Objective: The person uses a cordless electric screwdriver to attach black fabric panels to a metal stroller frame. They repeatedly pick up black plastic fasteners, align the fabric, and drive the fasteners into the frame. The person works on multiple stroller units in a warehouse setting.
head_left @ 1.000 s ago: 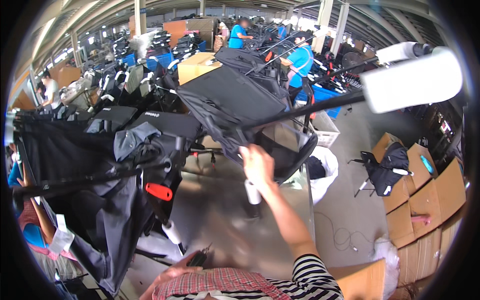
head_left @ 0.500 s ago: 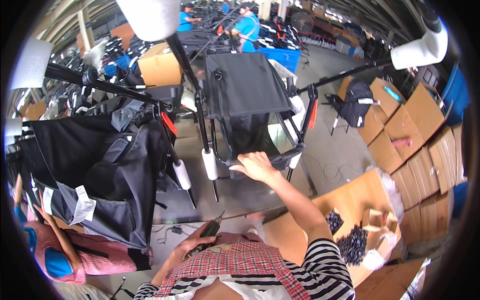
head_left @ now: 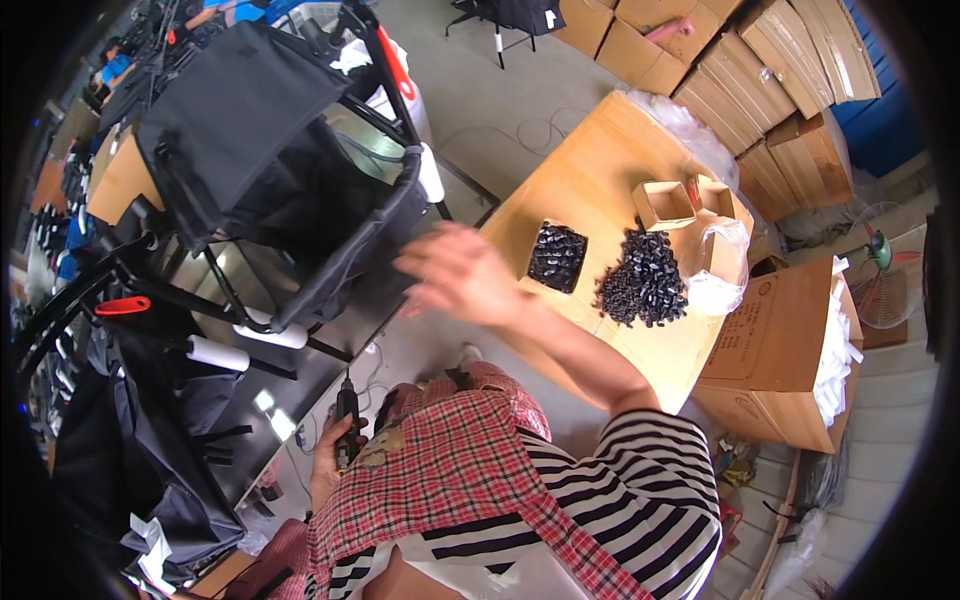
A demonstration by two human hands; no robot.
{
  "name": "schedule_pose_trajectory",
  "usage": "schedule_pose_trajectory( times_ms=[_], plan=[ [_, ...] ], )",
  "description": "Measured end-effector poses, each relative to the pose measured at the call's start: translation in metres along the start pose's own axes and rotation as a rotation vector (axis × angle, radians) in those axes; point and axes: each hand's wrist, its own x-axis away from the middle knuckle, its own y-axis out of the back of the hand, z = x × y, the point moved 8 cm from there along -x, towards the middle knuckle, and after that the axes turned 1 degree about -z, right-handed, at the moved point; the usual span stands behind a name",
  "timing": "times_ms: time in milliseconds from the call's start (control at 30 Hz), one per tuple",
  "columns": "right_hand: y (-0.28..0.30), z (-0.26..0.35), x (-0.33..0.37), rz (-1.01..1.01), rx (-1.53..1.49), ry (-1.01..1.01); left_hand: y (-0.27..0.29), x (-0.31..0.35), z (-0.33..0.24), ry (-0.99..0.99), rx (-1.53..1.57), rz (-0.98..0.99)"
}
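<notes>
Head view showed the left hand [head_left: 328,452] gripping a power driver [head_left: 347,408] upright beside the apron [head_left: 440,440], perhaps keeping it clear, while the right hand [head_left: 452,268], blurred, loosely spread, hung between a black fabric frame [head_left: 235,95] and the counter [head_left: 560,160] bearing black parts [head_left: 645,280].

On our tan table [head_left: 545,180] at right, we see a box of black pieces [head_left: 557,257], a loose pile [head_left: 645,285] rightward, open cartons [head_left: 663,205] farther.
</notes>
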Motion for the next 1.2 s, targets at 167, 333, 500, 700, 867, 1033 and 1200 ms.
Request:
schedule_pose_trajectory(
  times_ms=[167,333,500,700,867,1033,1200],
  plan=[
    [0.081,-0.154,0.142,-0.003,0.381,-0.637,-0.052,0.000,0.018,0.035,-0.078,0.091],
    [0.090,-0.188,0.192,0.159,0.464,-0.812,-0.083,-0.009,0.020,0.037,-0.233,0.124],
    [0.074,-0.198,0.187,0.152,0.456,-0.777,-0.092,-0.012,0.023,0.010,-0.246,0.141],
    [0.055,-0.203,0.182,0.234,0.541,-0.770,-0.089,-0.009,0.030,0.015,-0.219,0.103],
    [0.053,-0.207,0.184,0.227,0.523,-0.814,-0.083,-0.008,0.033,0.001,-0.131,0.065],
    [0.063,-0.220,0.188,0.199,0.402,-0.903,-0.083,-0.010,0.022,-0.007,-0.135,0.134],
    [0.070,-0.177,0.105,0.087,-0.098,-0.946,-0.095,0.007,-0.018,-0.178,-0.324,0.239]
  ],
)
